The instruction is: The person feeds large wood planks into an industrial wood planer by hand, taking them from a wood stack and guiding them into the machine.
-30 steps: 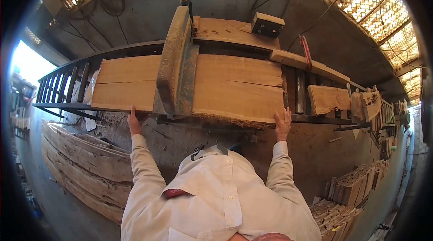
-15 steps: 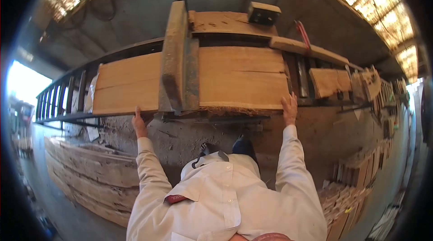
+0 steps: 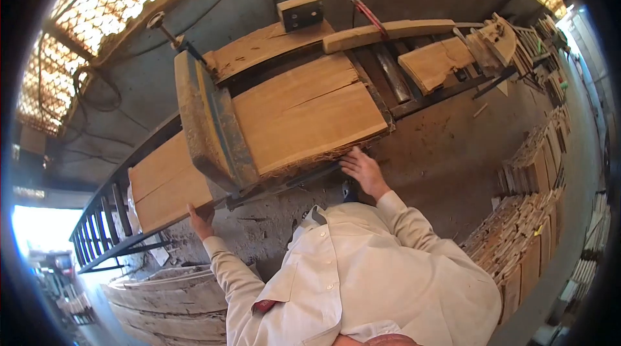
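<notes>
Plank (image 3: 310, 116) lying along the dark frame (image 3: 129, 246), its midsection hidden under the worn crosspiece (image 3: 197, 126). Hands apart: left hand (image 3: 202, 223) at the near edge, fingers obscured, grip indeterminable; right hand (image 3: 363, 171) open by the rough edge, contact unclear.

Daylight glares through the mesh (image 3: 107, 16) along the upper left of the frame and again at upper right, and burns out to flat white at the lower left edge. The wall (image 3: 252, 6) stays dim and bluish, while the shirt (image 3: 362, 255) is evenly lit, with soft shadows. Fisheye distortion bends straight lines outward, black fills the corners, and the side margins look smeared.
</notes>
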`<action>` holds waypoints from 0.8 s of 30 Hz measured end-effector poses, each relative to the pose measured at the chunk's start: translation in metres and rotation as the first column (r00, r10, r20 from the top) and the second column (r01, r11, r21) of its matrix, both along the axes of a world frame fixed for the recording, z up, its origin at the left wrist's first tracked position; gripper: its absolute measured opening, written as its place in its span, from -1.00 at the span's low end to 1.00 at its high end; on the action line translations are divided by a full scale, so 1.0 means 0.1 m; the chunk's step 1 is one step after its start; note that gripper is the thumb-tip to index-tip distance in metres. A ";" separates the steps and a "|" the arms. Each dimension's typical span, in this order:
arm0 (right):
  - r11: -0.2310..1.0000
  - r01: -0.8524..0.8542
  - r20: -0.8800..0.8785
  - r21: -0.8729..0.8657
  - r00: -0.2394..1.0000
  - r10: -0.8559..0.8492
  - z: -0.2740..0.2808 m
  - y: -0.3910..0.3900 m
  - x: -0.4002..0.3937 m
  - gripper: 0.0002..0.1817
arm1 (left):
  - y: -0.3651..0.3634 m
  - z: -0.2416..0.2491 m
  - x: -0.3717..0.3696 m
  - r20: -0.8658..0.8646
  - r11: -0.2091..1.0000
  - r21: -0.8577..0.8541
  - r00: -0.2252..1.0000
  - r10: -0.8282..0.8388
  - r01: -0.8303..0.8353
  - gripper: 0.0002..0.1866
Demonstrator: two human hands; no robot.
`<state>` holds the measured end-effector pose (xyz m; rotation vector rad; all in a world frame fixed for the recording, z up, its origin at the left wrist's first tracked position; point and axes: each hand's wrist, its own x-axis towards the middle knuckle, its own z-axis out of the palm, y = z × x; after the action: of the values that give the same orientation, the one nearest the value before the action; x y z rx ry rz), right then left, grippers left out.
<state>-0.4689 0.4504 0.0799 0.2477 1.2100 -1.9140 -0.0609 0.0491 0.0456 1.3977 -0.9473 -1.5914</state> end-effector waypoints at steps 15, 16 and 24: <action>0.978 -0.204 0.131 -0.034 0.970 0.206 -0.37 -0.45 0.01 -0.32 | -0.06 -0.19 0.00 -0.066 0.993 -0.006 0.991 0.114 -0.114 -0.26; 0.983 -0.175 0.158 -0.062 0.970 0.182 -0.48 -0.48 0.00 -0.34 | -0.10 -0.24 0.03 -0.075 0.993 0.011 0.990 0.117 -0.117 -0.27; 0.952 0.118 0.365 -0.283 0.931 -0.007 -0.54 -0.94 0.00 -0.58 | -0.10 -0.12 0.00 0.062 0.963 -0.006 0.961 0.269 -0.269 -0.30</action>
<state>-0.4692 0.3566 0.0262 0.4560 0.6646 -1.9704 -0.0614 0.0387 0.0335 1.5149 -0.7540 -1.3529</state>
